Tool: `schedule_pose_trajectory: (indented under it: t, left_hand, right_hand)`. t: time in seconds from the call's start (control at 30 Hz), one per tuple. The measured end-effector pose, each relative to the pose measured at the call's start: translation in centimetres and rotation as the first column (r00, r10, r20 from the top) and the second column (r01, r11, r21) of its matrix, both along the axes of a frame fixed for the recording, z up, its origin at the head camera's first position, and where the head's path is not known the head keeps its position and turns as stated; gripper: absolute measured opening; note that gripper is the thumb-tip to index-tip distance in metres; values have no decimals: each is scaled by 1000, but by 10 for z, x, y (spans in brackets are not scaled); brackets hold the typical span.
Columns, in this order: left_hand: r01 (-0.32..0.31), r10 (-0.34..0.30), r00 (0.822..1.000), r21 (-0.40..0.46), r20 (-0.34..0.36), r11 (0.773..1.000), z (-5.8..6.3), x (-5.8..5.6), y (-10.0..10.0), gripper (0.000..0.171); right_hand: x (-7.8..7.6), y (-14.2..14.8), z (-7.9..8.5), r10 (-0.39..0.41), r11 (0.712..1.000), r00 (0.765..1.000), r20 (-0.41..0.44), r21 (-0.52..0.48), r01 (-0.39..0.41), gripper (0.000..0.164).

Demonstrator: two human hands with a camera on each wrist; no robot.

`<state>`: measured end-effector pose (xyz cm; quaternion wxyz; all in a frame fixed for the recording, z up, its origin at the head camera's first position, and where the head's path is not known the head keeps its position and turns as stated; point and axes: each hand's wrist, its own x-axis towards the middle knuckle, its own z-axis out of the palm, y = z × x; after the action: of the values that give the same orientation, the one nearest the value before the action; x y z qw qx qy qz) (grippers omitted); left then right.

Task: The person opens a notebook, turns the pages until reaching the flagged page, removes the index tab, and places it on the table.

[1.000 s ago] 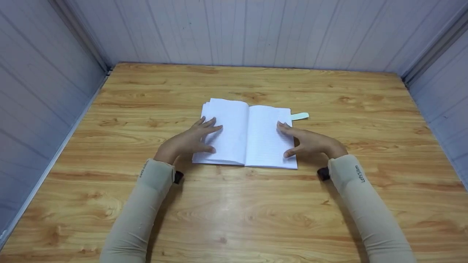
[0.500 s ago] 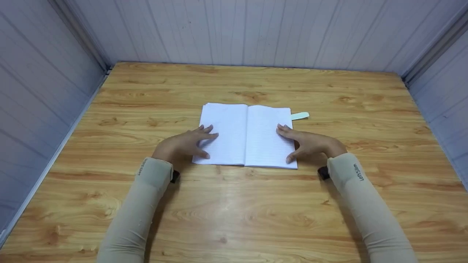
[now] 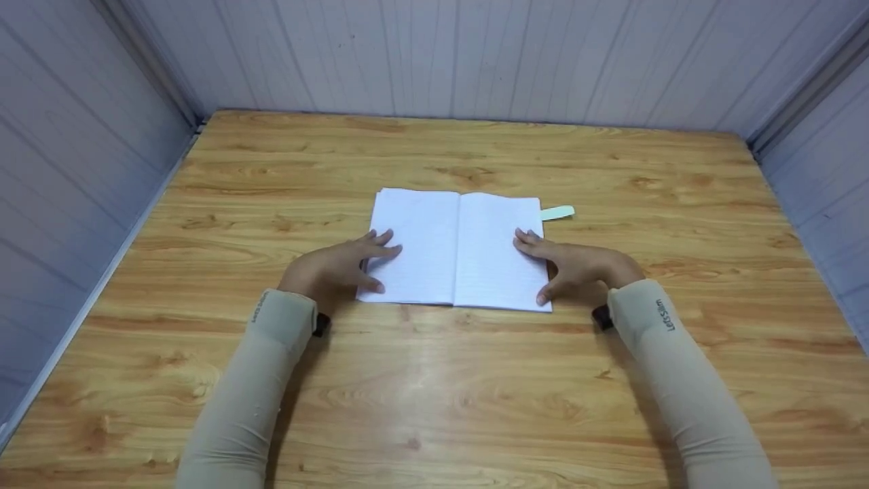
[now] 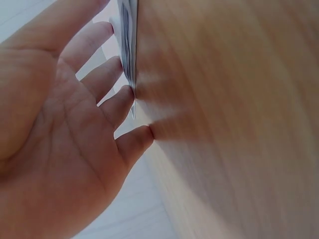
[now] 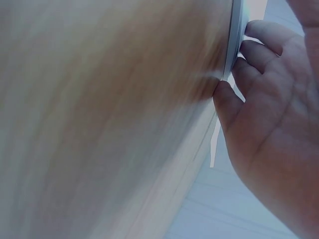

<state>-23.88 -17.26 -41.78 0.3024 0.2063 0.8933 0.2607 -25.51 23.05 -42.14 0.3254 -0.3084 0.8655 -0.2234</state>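
An open notebook (image 3: 456, 272) with faintly ruled white pages lies flat on the wooden table. My left hand (image 3: 339, 266) rests spread over the outer edge of the left page, thumb and fingertips on the paper. On the opposite side my right hand (image 3: 577, 263) touches the right page's outer edge, its fingers extended and thumb near the lower corner. A pale green strip (image 3: 558, 213) sticks out from the notebook's right edge near the top. In the left wrist view, the page stack (image 4: 128, 45) shows edge-on beside the fingertips, with the little finger reaching the table.
The wood-grain table (image 3: 421, 401) extends on all sides of the notebook. White panelled walls (image 3: 434, 54) border it at the back, left and right. Dark wrist cameras (image 3: 322, 324) sit under both sleeve cuffs.
The raised left pages have settled flatter, with their edges more even. My left hand has slid slightly outward to the left; my right thumb has shifted a little down the page.
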Motion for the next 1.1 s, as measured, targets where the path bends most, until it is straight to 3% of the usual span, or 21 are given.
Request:
schedule_pose_trajectory:
  t: [0.33,0.67,0.9,1.1]
  left_hand:
    - [-20,20,1000,31,10,999,-1,0,0,76]
    - [-34,34,999,0,12,999,-1,-2,1,77]
    - [-10,10,1000,-16,-9,1000,-2,-2,1,76]
    - [-4,4,1000,24,1,1000,-2,0,0,76]
  right_hand:
    - [-2,1,1,16,1000,1000,-18,-3,-16,109]
    - [-2,-2,0,-7,1000,1000,-16,27,7,108]
    - [0,-2,1,-24,999,1000,-12,28,24,107]
    - [-1,-2,0,-34,999,999,-13,12,34,101]
